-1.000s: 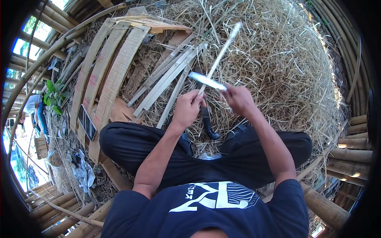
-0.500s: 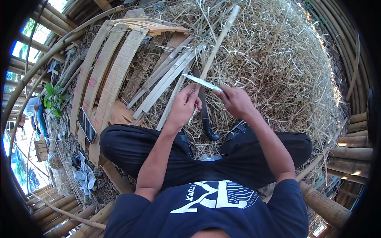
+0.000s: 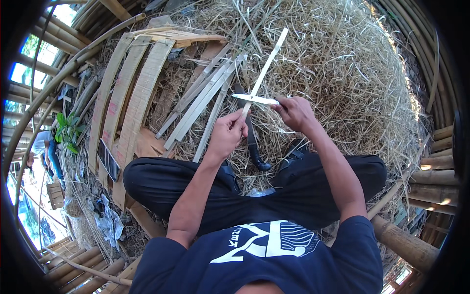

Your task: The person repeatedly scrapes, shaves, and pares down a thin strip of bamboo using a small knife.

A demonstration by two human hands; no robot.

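My left hand (image 3: 228, 132) is closed around the lower end of a pale bamboo strip (image 3: 269, 62), which points up and away to the right. In my right hand (image 3: 296, 113) is a knife (image 3: 255, 99), its bright blade lying across the strip just above my left fingers. Under the strip, on the shavings between my feet, rests a larger dark blade with a curved black handle (image 3: 258, 158); part of it is hidden by my left hand and the strip.
Several split bamboo strips (image 3: 200, 104) lie left of my hands. Beyond them are curved wooden boards (image 3: 147, 90) with a phone (image 3: 108, 160) on them. A large heap of shavings (image 3: 342, 83) spreads ahead and right. Bamboo poles (image 3: 433, 186) line the sides; a person (image 3: 46, 147) is at far left.
The strip shows a paler face and its far end now reaches less far up. The knife has turned from slanting to nearly level across it, and my right hand has shifted slightly right.
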